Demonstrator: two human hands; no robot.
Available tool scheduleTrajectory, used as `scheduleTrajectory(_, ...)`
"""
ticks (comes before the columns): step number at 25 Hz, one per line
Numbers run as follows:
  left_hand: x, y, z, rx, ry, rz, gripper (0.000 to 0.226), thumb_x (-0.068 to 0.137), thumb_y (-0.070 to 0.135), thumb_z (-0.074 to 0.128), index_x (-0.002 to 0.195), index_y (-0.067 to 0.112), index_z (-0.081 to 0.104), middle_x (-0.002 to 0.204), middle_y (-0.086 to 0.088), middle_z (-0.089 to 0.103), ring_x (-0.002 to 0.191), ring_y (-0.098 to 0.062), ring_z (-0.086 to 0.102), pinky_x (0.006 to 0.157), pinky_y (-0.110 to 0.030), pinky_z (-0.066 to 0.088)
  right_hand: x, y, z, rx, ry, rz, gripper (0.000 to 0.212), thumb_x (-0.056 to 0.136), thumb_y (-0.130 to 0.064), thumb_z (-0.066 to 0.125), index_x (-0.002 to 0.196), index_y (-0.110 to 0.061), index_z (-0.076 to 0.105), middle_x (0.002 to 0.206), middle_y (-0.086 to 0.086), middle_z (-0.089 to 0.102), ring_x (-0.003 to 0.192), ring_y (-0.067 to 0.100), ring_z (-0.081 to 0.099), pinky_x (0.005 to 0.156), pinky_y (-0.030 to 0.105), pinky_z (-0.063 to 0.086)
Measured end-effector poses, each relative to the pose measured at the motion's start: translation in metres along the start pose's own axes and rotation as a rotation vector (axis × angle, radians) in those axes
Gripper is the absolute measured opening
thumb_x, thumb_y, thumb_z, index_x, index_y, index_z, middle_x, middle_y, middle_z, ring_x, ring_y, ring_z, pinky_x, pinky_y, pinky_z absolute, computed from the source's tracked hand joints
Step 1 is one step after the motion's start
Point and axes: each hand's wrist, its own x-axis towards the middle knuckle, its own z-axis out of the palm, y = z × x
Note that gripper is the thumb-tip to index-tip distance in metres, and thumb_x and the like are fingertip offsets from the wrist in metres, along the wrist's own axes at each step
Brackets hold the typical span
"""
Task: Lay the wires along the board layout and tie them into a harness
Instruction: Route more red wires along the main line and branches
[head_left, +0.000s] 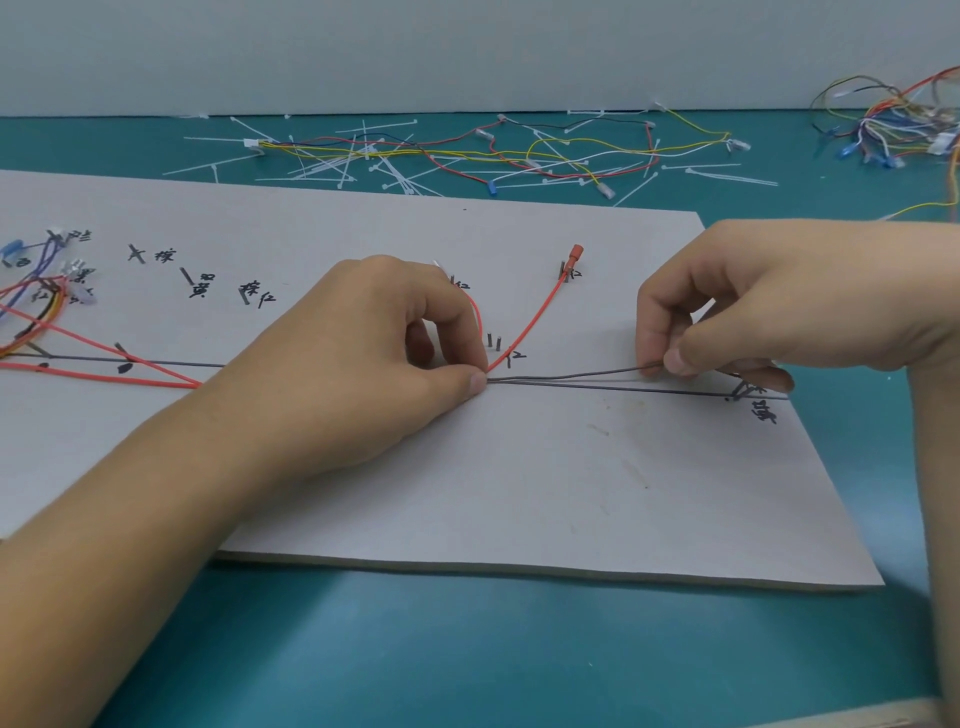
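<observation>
The left hand (363, 353) is pinching the red wire (535, 317) and grey wire (571, 373) together on the board (519, 493). To the right, the right hand (753, 301) is pinching the grey wire just above the drawn line. Laying looks partly done, and tying is probably still to come. No container is showing; cable ties (332, 166) are lying loose on the far bench (467, 649).

The left forearm is reaching in from 8 o'clock, the left hand (374, 358) lying knuckles-up, thumb and forefinger pinching the grey wire (571, 375). The right hand (769, 306), entering from 3 o'clock, is pinching it too, fingers curling toward 9 o'clock.
</observation>
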Motion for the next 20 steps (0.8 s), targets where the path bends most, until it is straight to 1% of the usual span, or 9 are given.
scheduleTrajectory(2, -0.0002, -0.0004, -0.0005, 0.001, -0.002, -0.002, 0.012, 0.080, 0.026, 0.081, 0.073, 0.032, 0.074, 0.083, 0.023, 0.065, 0.063, 0.001, 0.058, 0.058, -0.007, 0.041, 0.0013, -0.0004, 0.0010, 0.002, -0.004, 0.007, 0.026, 0.085, 0.000, 0.066, 0.074, -0.022, 0.076, 0.067, 0.024, 0.064, 0.038, 0.017, 0.050, 0.044, 0.017, 0.039)
scheduleTrajectory(5, 0.0000, -0.0012, -0.0003, 0.002, -0.005, 0.000, 0.012, 0.081, 0.026, 0.080, 0.073, 0.032, 0.074, 0.084, 0.025, 0.065, 0.063, 0.002, 0.058, 0.058, -0.006, 0.041, 0.0024, 0.0001, 0.0010, -0.015, 0.007, 0.014, 0.027, 0.086, 0.000, 0.066, 0.074, -0.023, 0.074, 0.062, 0.017, 0.063, 0.039, 0.017, 0.049, 0.045, 0.018, 0.040)
scheduleTrajectory(9, 0.0003, -0.0015, -0.0001, 0.004, -0.011, 0.013, 0.012, 0.081, 0.026, 0.080, 0.073, 0.032, 0.074, 0.085, 0.025, 0.065, 0.063, 0.001, 0.058, 0.058, -0.007, 0.041, 0.0034, -0.0016, 0.0046, -0.003, 0.009, 0.021, 0.029, 0.088, 0.002, 0.064, 0.076, -0.023, 0.072, 0.075, 0.027, 0.064, 0.048, 0.019, 0.054, 0.057, 0.031, 0.046)
scheduleTrajectory(11, 0.0006, -0.0023, -0.0003, 0.007, -0.010, 0.014, 0.011, 0.081, 0.027, 0.079, 0.073, 0.031, 0.074, 0.085, 0.025, 0.065, 0.063, 0.001, 0.058, 0.058, -0.007, 0.040, 0.0041, -0.0011, 0.0061, 0.013, 0.005, 0.026, 0.029, 0.089, 0.004, 0.063, 0.076, -0.021, 0.072, 0.075, 0.029, 0.063, 0.048, 0.021, 0.054, 0.059, 0.033, 0.045)
scheduleTrajectory(12, 0.0004, -0.0024, -0.0006, 0.005, -0.009, 0.013, 0.010, 0.081, 0.027, 0.079, 0.073, 0.031, 0.074, 0.085, 0.025, 0.065, 0.063, 0.002, 0.057, 0.058, -0.007, 0.040, 0.0046, -0.0005, 0.0063, 0.015, 0.014, 0.021, 0.029, 0.089, 0.003, 0.063, 0.076, -0.021, 0.072, 0.071, 0.025, 0.063, 0.047, 0.020, 0.053, 0.058, 0.032, 0.044)
scheduleTrajectory(14, 0.0003, -0.0026, -0.0004, 0.000, -0.006, 0.011, 0.010, 0.080, 0.028, 0.079, 0.073, 0.031, 0.074, 0.084, 0.025, 0.065, 0.063, 0.002, 0.057, 0.058, -0.006, 0.040, 0.0051, 0.0002, 0.0048, 0.006, 0.062, 0.000, 0.027, 0.089, 0.000, 0.065, 0.077, -0.024, 0.073, 0.061, 0.009, 0.062, 0.044, 0.015, 0.050, 0.054, 0.029, 0.042)
scheduleTrajectory(16, 0.0005, -0.0027, -0.0003, 0.000, -0.005, 0.008, 0.009, 0.080, 0.028, 0.080, 0.073, 0.032, 0.074, 0.083, 0.024, 0.065, 0.063, 0.002, 0.058, 0.056, -0.007, 0.040, 0.0049, 0.0009, 0.0017, 0.024, 0.113, -0.012, 0.027, 0.088, -0.002, 0.066, 0.078, -0.025, 0.075, 0.052, -0.004, 0.057, 0.040, 0.010, 0.043, 0.044, 0.023, 0.038)
scheduleTrajectory(18, 0.0007, -0.0025, -0.0002, 0.006, -0.004, 0.003, 0.008, 0.080, 0.030, 0.080, 0.074, 0.032, 0.074, 0.083, 0.023, 0.065, 0.063, 0.001, 0.058, 0.054, -0.011, 0.037, 0.0033, 0.0019, 0.0005, 0.046, 0.091, -0.004, 0.027, 0.087, -0.001, 0.066, 0.077, -0.023, 0.076, 0.045, -0.006, 0.052, 0.037, 0.010, 0.039, 0.038, 0.018, 0.033)
scheduleTrajectory(20, 0.0006, -0.0023, 0.0000, 0.008, -0.001, -0.001, 0.007, 0.079, 0.031, 0.080, 0.075, 0.032, 0.074, 0.083, 0.022, 0.066, 0.064, 0.001, 0.058, 0.056, -0.017, 0.038, 0.0013, 0.0022, 0.0009, 0.033, 0.029, 0.009, 0.025, 0.087, -0.001, 0.066, 0.076, -0.022, 0.075, 0.043, -0.004, 0.051, 0.036, 0.013, 0.039, 0.038, 0.018, 0.033)
